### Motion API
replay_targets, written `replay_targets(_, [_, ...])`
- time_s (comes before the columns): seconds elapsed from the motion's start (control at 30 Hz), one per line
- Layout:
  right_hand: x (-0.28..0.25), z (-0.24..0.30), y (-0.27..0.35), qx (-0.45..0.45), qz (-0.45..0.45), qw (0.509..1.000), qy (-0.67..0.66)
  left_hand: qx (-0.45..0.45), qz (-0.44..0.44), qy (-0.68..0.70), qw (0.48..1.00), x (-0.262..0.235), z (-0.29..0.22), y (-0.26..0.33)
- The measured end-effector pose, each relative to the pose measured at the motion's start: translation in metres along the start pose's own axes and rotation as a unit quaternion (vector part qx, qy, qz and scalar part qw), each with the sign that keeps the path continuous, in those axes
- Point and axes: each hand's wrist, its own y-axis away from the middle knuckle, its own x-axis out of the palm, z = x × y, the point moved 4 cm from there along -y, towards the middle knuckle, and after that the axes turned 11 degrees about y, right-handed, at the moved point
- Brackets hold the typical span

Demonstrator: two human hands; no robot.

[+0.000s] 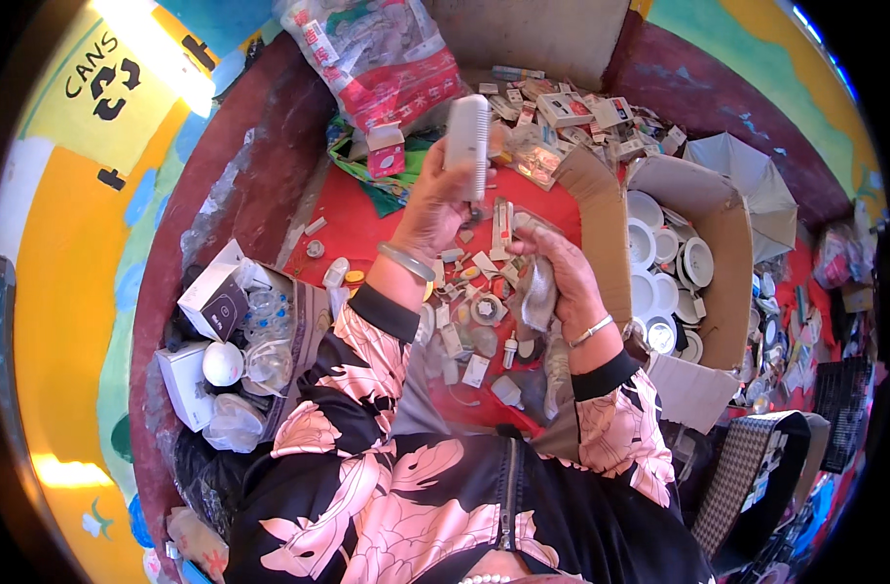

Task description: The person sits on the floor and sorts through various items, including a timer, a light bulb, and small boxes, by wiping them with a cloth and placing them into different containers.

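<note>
Upright in my left hand (431,209) is a white oblong object with a ribbed right edge (466,141), its exact kind unclear. The fingers close round its lower part. My right hand (567,268) is a little lower and to the right, fingers bent toward the left. A grey cloth (538,297) hangs from under its palm, and the fingers seem to grip it. Close to those fingertips is a slim white stick-shaped item (503,226). Below both hands, small loose items, among them a white round piece (487,310) and a small bottle (510,348), lie on a red sheet (348,209).
Right of my hands stands a cardboard box (601,229) full of round white fittings. Small boxes (567,109) pile up at the back, beside a large red-and-clear plastic bag (387,73). At left, a container holds white boxes (184,384) and bulbs (223,364). A curved maroon wall (226,175) encloses everything.
</note>
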Motion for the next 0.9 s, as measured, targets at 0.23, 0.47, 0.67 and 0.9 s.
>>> replay_targets(0.23, [0.004, 0.024, 0.002, -0.124, 0.014, 0.992, -0.008, 0.145, -0.013, -0.456, 0.878, 0.011, 0.029, 0.001])
replay_targets(0.47, [-0.014, 0.025, -0.003, -0.123, -0.044, 0.991, -0.024, 0.123, 0.074, -0.557, 0.818, 0.026, 0.045, 0.015])
replay_targets(0.67, [-0.044, 0.019, -0.01, -0.037, -0.094, 0.986, -0.132, -0.11, 0.13, -0.192, 0.966, 0.013, 0.047, 0.007])
replay_targets(0.9, [-0.046, 0.009, -0.014, -0.014, -0.093, 0.978, -0.187, -0.126, 0.099, -0.113, 0.981, 0.004, 0.049, 0.005])
